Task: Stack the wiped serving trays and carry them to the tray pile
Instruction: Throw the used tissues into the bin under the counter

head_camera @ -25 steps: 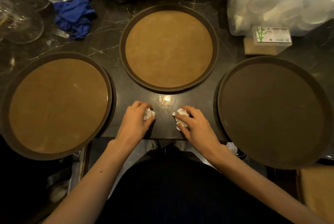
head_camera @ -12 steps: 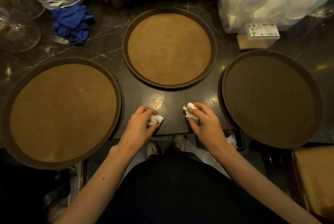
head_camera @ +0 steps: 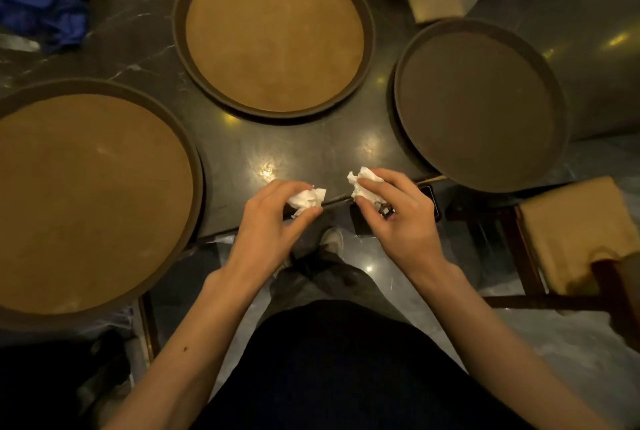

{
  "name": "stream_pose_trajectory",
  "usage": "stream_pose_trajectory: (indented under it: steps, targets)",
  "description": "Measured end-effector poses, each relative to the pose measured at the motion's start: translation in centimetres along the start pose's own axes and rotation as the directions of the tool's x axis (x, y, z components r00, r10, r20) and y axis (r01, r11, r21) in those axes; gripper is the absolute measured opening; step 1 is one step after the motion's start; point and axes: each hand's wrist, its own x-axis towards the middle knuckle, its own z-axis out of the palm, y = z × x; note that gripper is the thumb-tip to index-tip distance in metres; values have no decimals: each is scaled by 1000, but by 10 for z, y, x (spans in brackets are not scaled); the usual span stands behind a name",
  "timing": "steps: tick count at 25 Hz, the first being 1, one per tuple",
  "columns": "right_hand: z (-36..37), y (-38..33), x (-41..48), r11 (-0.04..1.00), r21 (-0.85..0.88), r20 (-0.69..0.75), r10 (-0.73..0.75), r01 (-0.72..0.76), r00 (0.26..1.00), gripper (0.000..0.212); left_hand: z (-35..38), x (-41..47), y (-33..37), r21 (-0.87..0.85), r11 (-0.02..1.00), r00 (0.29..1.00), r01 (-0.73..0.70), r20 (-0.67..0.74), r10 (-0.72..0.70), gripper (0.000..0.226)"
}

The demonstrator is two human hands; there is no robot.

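three round serving trays lie flat and separate on the dark counter (head_camera: 311, 152), none stacked yet. taking the middle tray (head_camera: 275, 34) as the landmark: the left tray (head_camera: 86, 201) sits nearer the person and to its left, overhanging the counter's near edge; the dark tray (head_camera: 479, 107) sits to its right and a little nearer, also overhanging that edge. the three are near each other but apart, rims not touching.

both hands hover just nearer than the middle tray, over the counter's near edge. the left hand (head_camera: 273, 225) is curled around a crumpled white tissue (head_camera: 306, 199), pinched between thumb and fingertips. the right hand (head_camera: 394, 218) pinches a second tissue wad (head_camera: 363, 187) the same way; something small and dark may sit under its fingers, though the view is too dim to tell.

by my reading the stacking has not begun. the tissues need dropping first, then the trays gathered and carried; the tray pile is not in view.
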Motion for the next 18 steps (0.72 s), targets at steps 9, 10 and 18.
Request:
stream_pose_trajectory:
  steps: [9, 10, 18]
  targets:
    - [-61, 31, -66, 996, -49, -127, 63, -69, 990, 26, 49, -17, 59, -27, 990, 984, -140, 105, 142, 28]
    - [-72, 37, -77, 995, -56, -148, 72, -81, 986, 27, 60, -21, 68, -23, 986, 979, -163, 117, 164, 29]
    - [-177, 103, -212, 959, -58, -358, 241, -279, 902, 28, 187, -89, 177, 9, 940, 898, -340, 300, 322, 23]
